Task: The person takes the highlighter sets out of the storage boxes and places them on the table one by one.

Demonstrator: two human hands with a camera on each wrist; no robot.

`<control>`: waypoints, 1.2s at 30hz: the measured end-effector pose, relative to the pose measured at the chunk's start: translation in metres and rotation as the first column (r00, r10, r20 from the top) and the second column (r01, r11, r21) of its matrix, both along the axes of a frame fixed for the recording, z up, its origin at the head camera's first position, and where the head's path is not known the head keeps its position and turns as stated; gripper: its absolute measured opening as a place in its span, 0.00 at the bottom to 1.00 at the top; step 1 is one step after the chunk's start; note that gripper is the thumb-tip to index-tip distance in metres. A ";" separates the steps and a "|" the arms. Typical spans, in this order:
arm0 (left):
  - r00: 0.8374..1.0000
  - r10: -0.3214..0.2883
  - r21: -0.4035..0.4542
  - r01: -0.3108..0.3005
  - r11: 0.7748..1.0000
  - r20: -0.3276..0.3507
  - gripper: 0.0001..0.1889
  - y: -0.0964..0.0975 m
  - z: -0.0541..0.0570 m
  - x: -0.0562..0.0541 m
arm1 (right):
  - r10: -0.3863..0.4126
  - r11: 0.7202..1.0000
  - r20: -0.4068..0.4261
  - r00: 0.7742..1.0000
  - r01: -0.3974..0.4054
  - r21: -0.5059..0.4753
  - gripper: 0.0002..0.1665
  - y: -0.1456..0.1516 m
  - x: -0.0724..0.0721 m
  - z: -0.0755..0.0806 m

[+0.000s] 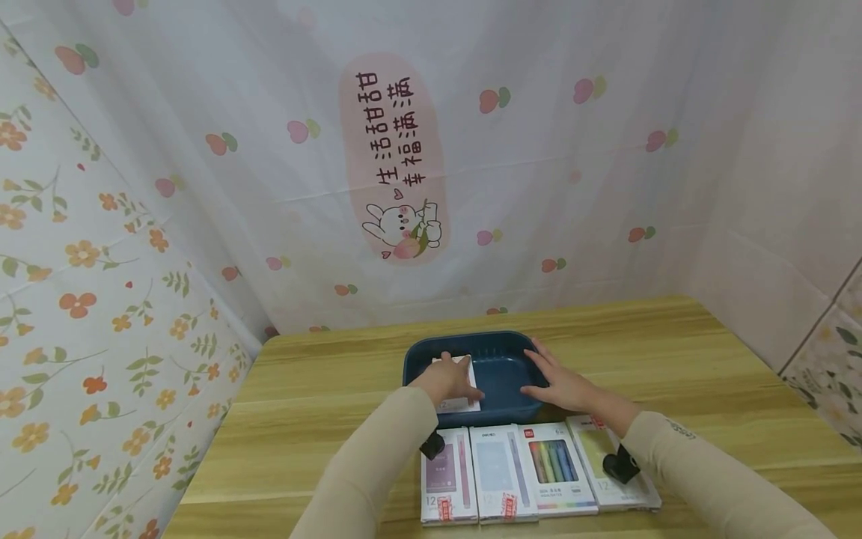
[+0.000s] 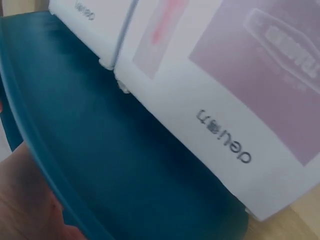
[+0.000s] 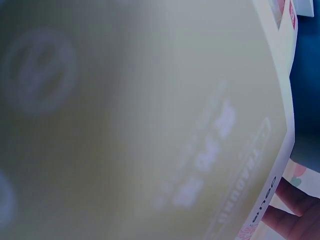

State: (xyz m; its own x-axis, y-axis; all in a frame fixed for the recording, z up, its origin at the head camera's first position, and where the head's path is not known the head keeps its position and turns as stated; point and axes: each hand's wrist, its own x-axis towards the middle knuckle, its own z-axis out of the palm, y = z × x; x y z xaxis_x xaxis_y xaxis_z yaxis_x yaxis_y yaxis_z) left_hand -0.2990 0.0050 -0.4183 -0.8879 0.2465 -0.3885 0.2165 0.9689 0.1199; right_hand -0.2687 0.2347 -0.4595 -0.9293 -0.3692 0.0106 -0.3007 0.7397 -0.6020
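A dark blue plastic basin [image 1: 505, 413] stands in the middle of the table. Inside its left half lies a flat white box [image 1: 459, 405] marked 12, partly covered by my left hand [image 1: 450, 379]. The fingers of that hand rest loosely spread on the box, with the thumb by its right edge. At the basin's right rim is my right hand [image 1: 562, 383], its fingers spread and its thumb reaching over the inside. Below the right wrist lies a box with a yellow-green panel [image 3: 125, 125], which fills most of the right wrist view.
In front of the basin, a row of flat boxes includes one with a purple panel [image 1: 441, 475], one with a light blue panel [image 1: 494, 466] and one picturing rainbow-coloured sticks [image 1: 554, 461]. A printed curtain [image 1: 539, 187] hangs behind the wooden table [image 1: 303, 434].
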 end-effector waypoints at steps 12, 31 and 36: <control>0.994 -0.105 -0.137 0.101 0.985 -0.024 0.45 0.003 -0.010 -0.007 | 0.002 1.000 0.007 1.000 -0.002 0.000 0.47 0.001 -0.001 -0.001; 1.000 -0.027 -0.054 0.027 0.998 0.015 0.42 0.010 -0.005 -0.001 | 0.007 1.000 0.015 1.000 -0.007 -0.005 0.47 0.003 -0.003 -0.002; 0.999 0.045 0.036 -0.046 0.998 0.025 0.43 0.012 -0.013 -0.003 | 0.007 1.000 0.017 1.000 -0.007 -0.001 0.47 0.002 -0.002 -0.002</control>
